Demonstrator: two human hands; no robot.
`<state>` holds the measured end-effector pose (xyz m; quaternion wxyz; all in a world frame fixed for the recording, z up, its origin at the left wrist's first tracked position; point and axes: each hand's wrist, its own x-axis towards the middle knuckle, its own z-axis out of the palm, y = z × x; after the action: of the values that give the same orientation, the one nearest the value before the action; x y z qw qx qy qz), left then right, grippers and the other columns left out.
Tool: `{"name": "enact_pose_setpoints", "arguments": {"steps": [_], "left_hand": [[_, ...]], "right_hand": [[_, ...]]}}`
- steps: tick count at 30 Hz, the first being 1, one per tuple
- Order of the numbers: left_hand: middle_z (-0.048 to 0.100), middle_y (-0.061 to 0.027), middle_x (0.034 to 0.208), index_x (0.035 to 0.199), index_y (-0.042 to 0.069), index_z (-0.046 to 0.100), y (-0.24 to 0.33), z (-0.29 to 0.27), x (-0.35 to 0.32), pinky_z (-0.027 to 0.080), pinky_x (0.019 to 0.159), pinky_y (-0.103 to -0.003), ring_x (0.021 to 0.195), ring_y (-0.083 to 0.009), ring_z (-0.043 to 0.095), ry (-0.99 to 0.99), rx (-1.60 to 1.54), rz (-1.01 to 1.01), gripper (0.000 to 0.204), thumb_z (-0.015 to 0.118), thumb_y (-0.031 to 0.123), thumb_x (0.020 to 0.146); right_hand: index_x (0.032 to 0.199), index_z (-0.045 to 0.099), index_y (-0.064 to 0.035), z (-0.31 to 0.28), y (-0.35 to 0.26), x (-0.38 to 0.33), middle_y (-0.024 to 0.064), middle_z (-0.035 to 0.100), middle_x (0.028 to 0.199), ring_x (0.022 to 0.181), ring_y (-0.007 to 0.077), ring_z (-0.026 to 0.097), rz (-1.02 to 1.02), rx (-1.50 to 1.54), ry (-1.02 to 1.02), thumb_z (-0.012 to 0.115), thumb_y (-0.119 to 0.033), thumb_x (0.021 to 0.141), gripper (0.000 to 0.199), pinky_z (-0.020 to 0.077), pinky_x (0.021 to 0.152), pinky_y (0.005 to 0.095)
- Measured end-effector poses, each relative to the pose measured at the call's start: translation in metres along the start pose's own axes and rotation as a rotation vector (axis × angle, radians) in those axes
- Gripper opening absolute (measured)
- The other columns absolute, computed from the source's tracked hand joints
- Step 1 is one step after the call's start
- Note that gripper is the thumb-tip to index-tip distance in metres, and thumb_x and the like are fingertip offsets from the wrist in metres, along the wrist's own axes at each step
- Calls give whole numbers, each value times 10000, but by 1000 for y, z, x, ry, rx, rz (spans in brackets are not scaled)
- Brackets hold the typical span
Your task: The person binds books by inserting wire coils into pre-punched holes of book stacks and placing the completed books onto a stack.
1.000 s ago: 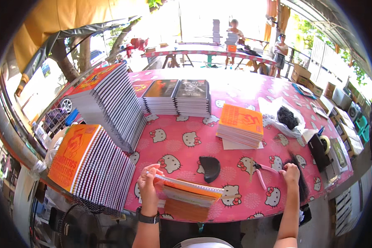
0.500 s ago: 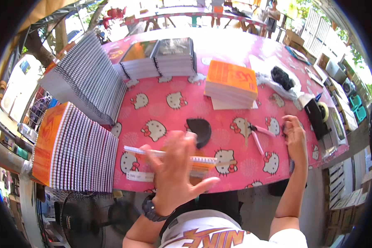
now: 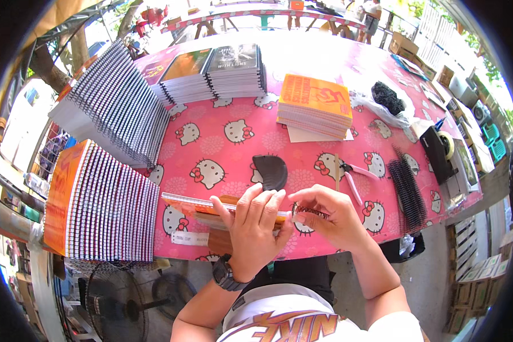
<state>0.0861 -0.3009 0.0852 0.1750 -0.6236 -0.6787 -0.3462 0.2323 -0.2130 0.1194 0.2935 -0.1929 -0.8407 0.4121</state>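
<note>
On the pink patterned tablecloth just in front of me, an orange-covered book point(image 3: 179, 202) is held tilted with its edge upward. My left hand point(image 3: 249, 225), a black watch on its wrist, is closed over that edge, fingers across the top. At the book's right end my right hand point(image 3: 332, 215) pinches a dark spiral binding coil point(image 3: 312, 212), whose tip meets the edge. How far the coil is threaded is hidden by my fingers. A black half-round piece point(image 3: 271, 171) lies just beyond the book, and pink-handled pliers point(image 3: 354, 181) lie beyond my right hand.
Tall stacks of spiral-bound books point(image 3: 111, 199) line the left side. More bound books point(image 3: 236, 71) stand at the back, beside a pile of orange books point(image 3: 314, 105). Loose black coils point(image 3: 407, 192) lie at right, near a tape dispenser point(image 3: 437, 149). A fan point(image 3: 117, 305) stands below the table.
My right hand has come from the coils at the right to the book's right end, now with a coil in it. My left hand, blurred before, has settled on the book.
</note>
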Motion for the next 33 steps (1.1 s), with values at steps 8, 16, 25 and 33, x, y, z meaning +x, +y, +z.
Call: {"name": "enact_pose_setpoints", "arguments": {"steps": [8, 16, 25, 33], "left_hand": [[628, -69, 980, 1016, 102, 606, -18, -23, 7, 322, 963, -422, 982, -248, 572, -78, -332, 68, 266, 645, 214, 778], [642, -22, 815, 823, 127, 622, -19, -26, 5, 382, 811, -361, 791, -196, 606, 34, -434, 19, 171, 733, 135, 694], [632, 14, 834, 836, 138, 617, -26, -25, 6, 328, 842, -376, 808, -166, 589, 14, -413, 25, 151, 701, 142, 711], [598, 10, 808, 815, 144, 637, -25, -35, 8, 283, 826, -409, 793, -186, 540, -170, -323, 67, 117, 649, 252, 769]], "right_hand": [[957, 589, -8, 2, 4, 9, 123, 626, 850, 737, 219, 617, 92, 170, -84, 601, -56, 841, 126, 491, 672, 306], [988, 575, -25, -8, -6, 18, 127, 606, 821, 768, 298, 604, -109, -108, -246, 583, -23, 817, 171, 492, 691, 359], [1106, 531, -43, -10, -8, 18, 127, 522, 916, 849, 314, 581, -36, -122, -409, 608, 9, 771, 348, 480, 715, 386], [1230, 484, -80, -10, -7, 21, 120, 617, 847, 777, 247, 626, 60, 59, -382, 562, -12, 834, 409, 487, 701, 322]]}}
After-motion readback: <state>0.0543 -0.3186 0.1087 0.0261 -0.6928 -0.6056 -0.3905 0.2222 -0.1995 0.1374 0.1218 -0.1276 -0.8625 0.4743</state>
